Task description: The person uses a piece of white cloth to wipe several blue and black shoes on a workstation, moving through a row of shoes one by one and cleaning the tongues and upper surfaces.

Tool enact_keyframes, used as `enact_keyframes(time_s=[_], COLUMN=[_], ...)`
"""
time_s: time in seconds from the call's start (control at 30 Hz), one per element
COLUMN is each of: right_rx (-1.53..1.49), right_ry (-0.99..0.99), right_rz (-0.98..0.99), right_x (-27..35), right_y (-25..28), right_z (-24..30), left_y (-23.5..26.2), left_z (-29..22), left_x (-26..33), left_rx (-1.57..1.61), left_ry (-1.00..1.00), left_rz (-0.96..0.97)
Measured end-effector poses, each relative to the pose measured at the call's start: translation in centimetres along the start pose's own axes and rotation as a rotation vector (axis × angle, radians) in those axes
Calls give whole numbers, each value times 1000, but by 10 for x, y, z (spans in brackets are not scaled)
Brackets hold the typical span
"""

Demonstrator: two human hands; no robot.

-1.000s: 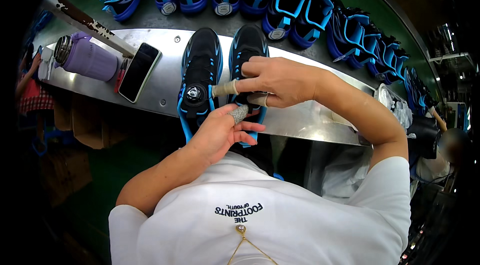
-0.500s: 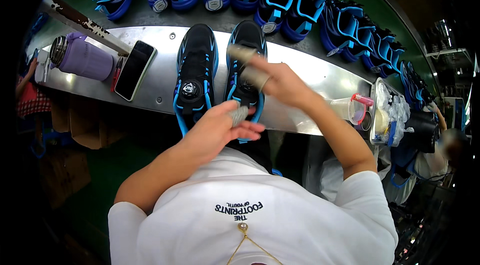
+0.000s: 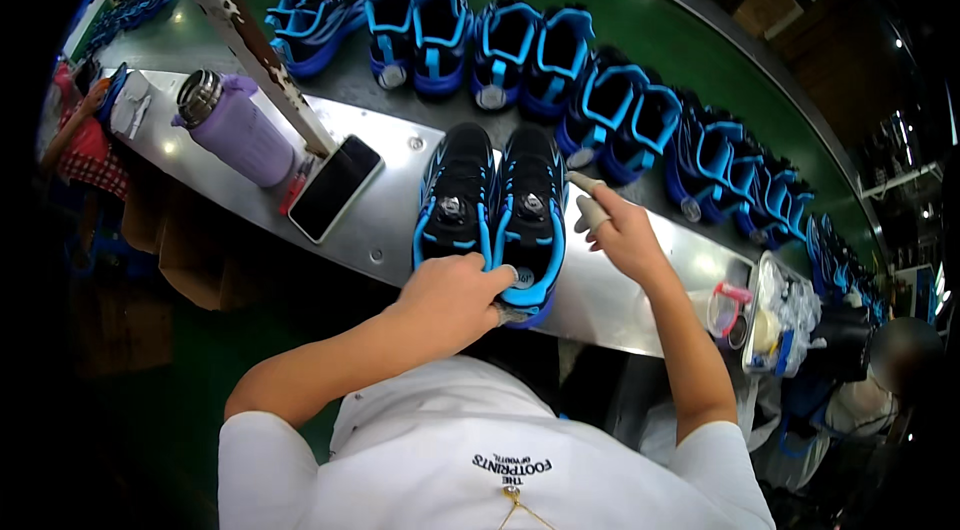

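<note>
Left hand [image 3: 450, 302] pinches, between its thumb and fingers, the heel of one black sport shoe with bright blue edging and a round dial [image 3: 530, 175]. The matching black shoe [image 3: 456, 180] stands close on its left; both are on the shiny metal bench [image 3: 612, 305], toes pointing away from the person. Right hand [image 3: 618, 225], wearing beige finger covers [image 3: 594, 214], is loosely spread beside the first shoe; whether a fingertip touches it, I cannot tell.

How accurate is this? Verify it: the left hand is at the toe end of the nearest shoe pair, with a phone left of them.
Wrong end: the head view shows the left hand at the heel end of the nearest shoe pair. The phone is indeed left of them.
</note>
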State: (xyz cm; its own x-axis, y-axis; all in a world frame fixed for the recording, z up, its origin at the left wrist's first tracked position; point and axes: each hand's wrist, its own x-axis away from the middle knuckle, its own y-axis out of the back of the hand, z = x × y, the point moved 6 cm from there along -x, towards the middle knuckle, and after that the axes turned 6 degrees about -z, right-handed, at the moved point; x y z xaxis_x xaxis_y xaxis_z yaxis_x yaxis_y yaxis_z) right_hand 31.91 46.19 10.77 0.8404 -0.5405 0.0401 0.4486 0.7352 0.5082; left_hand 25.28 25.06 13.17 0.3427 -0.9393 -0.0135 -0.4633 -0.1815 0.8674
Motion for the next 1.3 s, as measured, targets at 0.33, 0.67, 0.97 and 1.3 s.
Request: enact_keyframes(time_s=[0.33, 0.67, 0.97, 1.3], right_rx=[473, 590, -673, -635], right_ry=[424, 449, 378, 486], right_rz=[11, -40, -12, -970], right_x=[-157, -299, -172, 32], right_y=[-69, -186, 54, 242], right_z=[181, 149, 158, 116], left_y=[-17, -7, 96, 207], left_z=[38, 42, 52, 81], left_x=[34, 22, 11, -94], left_rx=[-44, 83, 439, 105], left_ry=[82, 80, 34, -112], left_rz=[134, 295, -66, -423])
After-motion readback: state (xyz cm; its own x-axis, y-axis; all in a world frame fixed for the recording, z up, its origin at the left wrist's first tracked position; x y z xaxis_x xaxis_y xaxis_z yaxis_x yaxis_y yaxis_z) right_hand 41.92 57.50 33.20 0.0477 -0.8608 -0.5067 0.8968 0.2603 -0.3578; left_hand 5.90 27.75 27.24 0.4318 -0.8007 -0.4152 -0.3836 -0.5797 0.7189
